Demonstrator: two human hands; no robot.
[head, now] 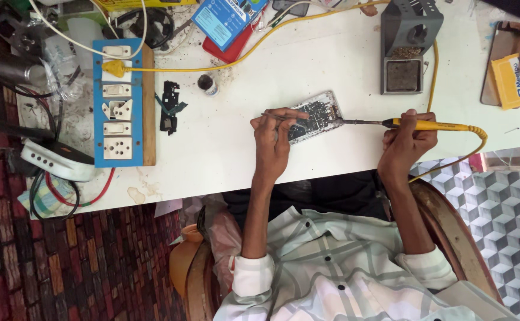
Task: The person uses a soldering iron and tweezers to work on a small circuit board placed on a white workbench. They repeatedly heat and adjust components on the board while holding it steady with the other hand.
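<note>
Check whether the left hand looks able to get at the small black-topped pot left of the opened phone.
Probably yes: the left hand rests by the opened phone, and bare white table lies between it and the small pot. It holds tweezers, though.

One opened phone (315, 116), one soldering iron (426, 125), one iron stand (409, 44), one switchboard (117, 101), two hands.

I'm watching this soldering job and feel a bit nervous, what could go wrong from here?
1. The right hand holds the yellow soldering iron with its tip at the opened phone; a slip might scorch nearby parts.
2. The left hand, holding tweezers over the board, sits close to the hot tip and could get burned.
3. The iron's yellow cable loops off the table edge; a snag could jerk the tip.
</note>
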